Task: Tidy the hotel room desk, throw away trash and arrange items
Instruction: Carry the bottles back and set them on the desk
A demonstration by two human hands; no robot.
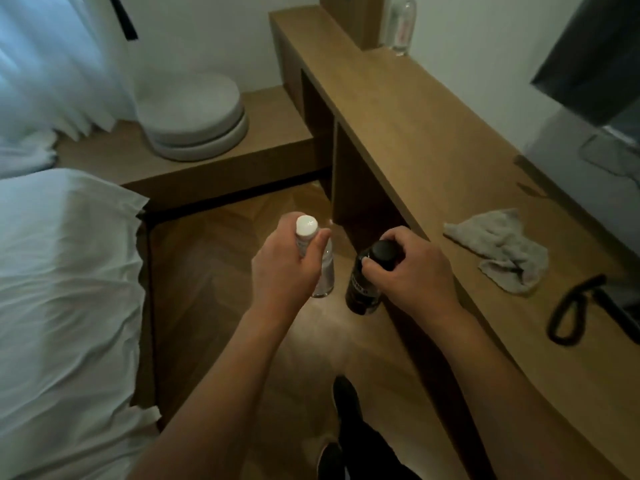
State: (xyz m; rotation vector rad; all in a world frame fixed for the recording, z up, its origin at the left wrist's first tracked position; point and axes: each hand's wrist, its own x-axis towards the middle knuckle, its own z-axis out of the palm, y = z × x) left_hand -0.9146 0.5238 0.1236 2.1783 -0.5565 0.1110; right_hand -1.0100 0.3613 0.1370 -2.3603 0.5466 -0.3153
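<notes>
My left hand point(282, 268) grips a clear plastic bottle point(325, 271) with a white cap by its neck, upright above the wooden floor. My right hand point(412, 265) holds a dark bottle point(360, 296) with a black cap by its top, close to the front edge of the long wooden desk point(398, 133). Both bottles hang side by side off the desk. A crumpled grey cloth point(502, 249) lies on the desk to the right of my right hand. Another clear bottle point(401, 24) stands at the desk's far end.
A black cord point(571, 310) lies on the desk near the right edge, below a wall-mounted screen point(595, 64). A bed with white sheets point(65, 289) fills the left. Round grey cushions point(194, 116) sit on a low wooden bench. My dark shoe point(346, 393) is on the floor.
</notes>
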